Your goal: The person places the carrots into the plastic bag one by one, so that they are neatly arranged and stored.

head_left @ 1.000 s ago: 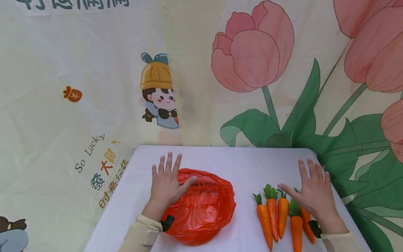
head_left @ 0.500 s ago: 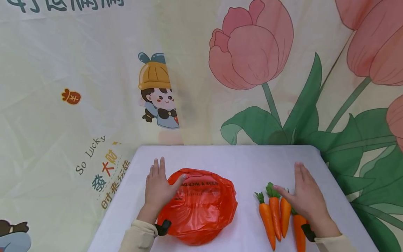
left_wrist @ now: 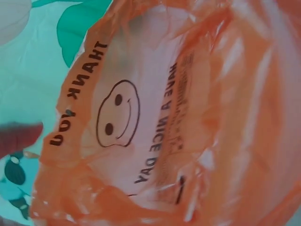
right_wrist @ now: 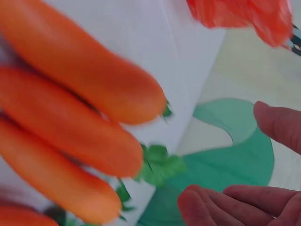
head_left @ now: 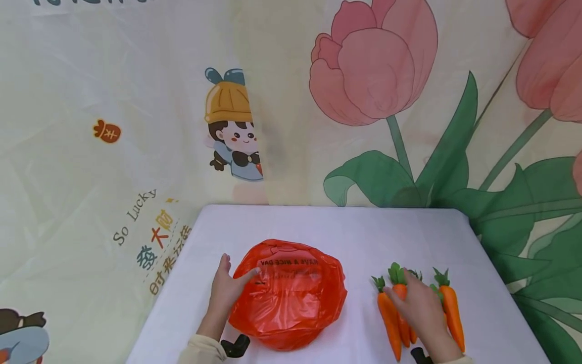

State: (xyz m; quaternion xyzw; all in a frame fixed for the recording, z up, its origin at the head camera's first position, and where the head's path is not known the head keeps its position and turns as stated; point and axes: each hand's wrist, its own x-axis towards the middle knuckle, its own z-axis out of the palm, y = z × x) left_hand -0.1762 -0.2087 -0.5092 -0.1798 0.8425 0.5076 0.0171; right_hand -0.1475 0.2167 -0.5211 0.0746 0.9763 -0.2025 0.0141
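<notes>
The left hand (head_left: 224, 290) is spread, its thumb well apart from its fingers, beside the round, crinkly bag of thin red plastic (head_left: 288, 308). In the head view the thumb crosses the bag's edge; I cannot tell if they touch. The left wrist view plainly shows just one fingertip, but also a smiley face (left_wrist: 118, 113) and backward "THANK YOU" words that are hard to make out from above. The bag lies on the flat white surface (head_left: 359, 242), apart from its back edge. The near edge is cut off. Bare white shows between bag and carrots, so there is room there. Farther right, the right hand (head_left: 418, 308) is over the long, pointed orange carrots with leafy green tops (head_left: 389, 323). It hides the middle ones, so they are hard to count. The right wrist view shows its thumb and fingertips spread apart, three carrots up close, and a fourth cut off at the corner.
</notes>
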